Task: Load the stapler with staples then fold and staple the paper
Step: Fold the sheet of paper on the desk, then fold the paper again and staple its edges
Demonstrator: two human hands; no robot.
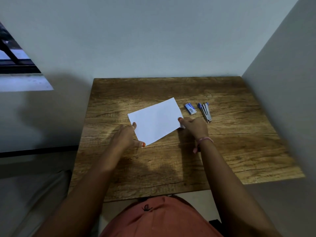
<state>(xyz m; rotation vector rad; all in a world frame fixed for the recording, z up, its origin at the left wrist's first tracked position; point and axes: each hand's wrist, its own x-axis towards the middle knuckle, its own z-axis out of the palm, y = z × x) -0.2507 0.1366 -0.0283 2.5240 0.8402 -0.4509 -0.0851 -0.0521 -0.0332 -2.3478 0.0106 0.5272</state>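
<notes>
Matt white paper (154,119); grainy wood table (222,151); metal stapler (205,112)

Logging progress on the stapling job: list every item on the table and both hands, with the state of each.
paper: flat on the table, looks folded, held at two corners.
stapler: lying on the table, apart from the paper, untouched.
staple box: lying beside the stapler, appears closed.
left hand: fingers pressing the paper's left edge.
right hand: pinching the paper's right corner.
table: wooden, bearing everything.

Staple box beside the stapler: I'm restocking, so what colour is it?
The staple box is blue with white markings, best seen in the head view.
</notes>
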